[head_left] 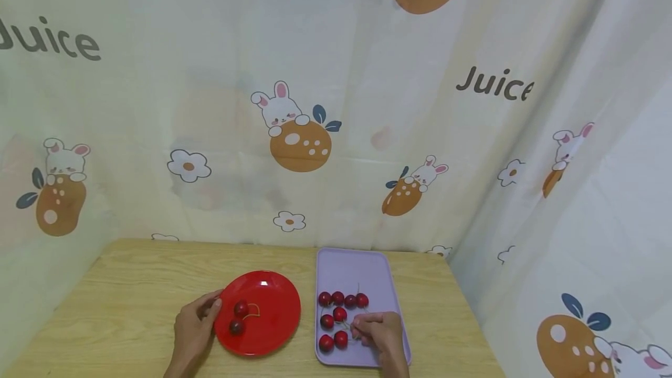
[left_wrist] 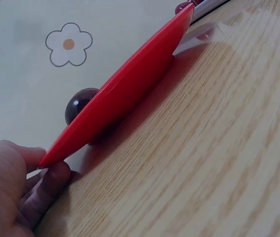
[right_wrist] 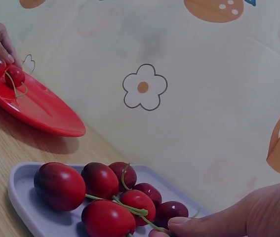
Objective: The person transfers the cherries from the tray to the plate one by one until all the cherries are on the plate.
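Note:
A red plate [head_left: 278, 314] lies on the left, and my left hand [head_left: 193, 325] pinches its near-left rim, thumb above and fingers below in the left wrist view. Two dark cherries with joined stems, one upper [head_left: 241, 308] and one lower [head_left: 237, 326], rest on the plate. To the right, a lilac tray [head_left: 352, 267] holds several red cherries [head_left: 326, 342] with green stems. Over the tray's right side, my right hand [head_left: 382, 331] pinches a green cherry stem [right_wrist: 153, 225] between thumb and finger. Its fingertips are low, right beside the cherries.
Both dishes sit on a light wood table [head_left: 147, 284], with a strip of wood between them. A pale curtain [head_left: 226, 115] printed with rabbits, fruit and flowers hangs behind the table and along its right side.

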Tool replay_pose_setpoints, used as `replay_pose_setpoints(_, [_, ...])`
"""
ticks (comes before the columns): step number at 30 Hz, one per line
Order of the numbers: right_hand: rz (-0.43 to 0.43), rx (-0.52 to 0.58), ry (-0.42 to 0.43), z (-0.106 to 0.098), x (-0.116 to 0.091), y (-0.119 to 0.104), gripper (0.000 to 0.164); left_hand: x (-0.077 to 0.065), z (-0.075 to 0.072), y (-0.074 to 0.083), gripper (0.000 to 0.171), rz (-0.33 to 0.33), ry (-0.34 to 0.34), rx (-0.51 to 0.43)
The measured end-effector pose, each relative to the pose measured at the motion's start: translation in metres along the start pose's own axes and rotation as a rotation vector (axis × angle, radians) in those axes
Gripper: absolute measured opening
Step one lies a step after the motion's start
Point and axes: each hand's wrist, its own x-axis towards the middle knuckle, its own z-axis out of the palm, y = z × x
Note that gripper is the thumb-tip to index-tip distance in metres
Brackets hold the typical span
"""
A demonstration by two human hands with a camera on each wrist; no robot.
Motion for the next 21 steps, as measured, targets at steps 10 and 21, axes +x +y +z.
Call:
replay_pose_setpoints(10, [0.069, 0.013, 0.021, -0.007, 0.001, -0.002, 0.016, 0.002, 0.000, 0.001, 0.033, -0.008, -0.010, 0.010])
replay_pose_setpoints(21, [0.044, 0.101, 0.026, -0.015, -0.001, 0.002, 0.020, 0.001, 0.000, 0.003, 0.033, -0.018, -0.023, 0.002])
